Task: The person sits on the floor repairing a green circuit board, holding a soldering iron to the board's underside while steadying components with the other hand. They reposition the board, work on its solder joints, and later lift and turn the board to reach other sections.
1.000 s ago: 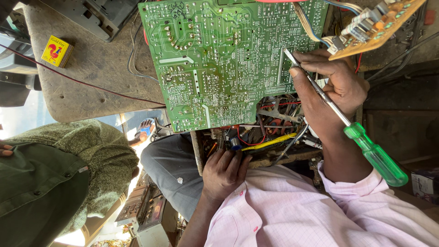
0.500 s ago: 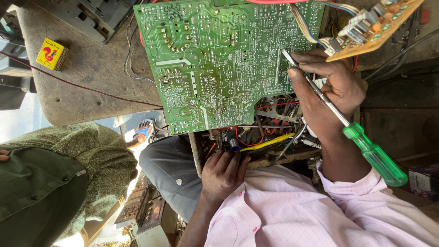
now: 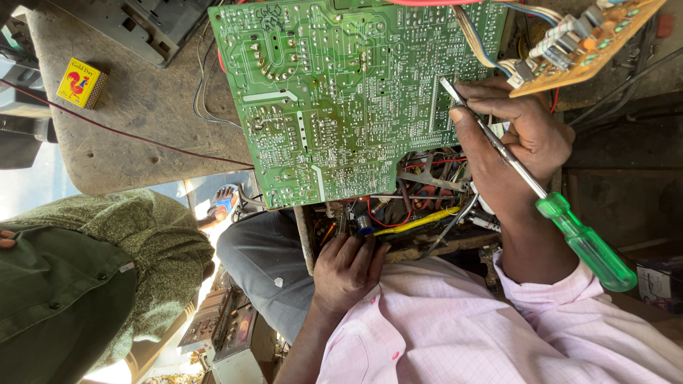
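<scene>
Your right hand (image 3: 512, 153) pinches the green-handled screwdriver (image 3: 541, 195), tip touching the green circuit board (image 3: 341, 92) just past your fingers; left hand (image 3: 348, 267) grips the chassis edge (image 3: 306, 235) below.

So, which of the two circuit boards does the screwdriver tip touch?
The large green circuit board; the screwdriver tip rests on its right edge, below the small orange board.

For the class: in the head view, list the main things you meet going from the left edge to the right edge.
Yellow matchbox → green circuit board → right hand gripping the tool shaft → green screwdriver handle. The left hand, below the board, overlaps it sideways, so it is left out.
</scene>
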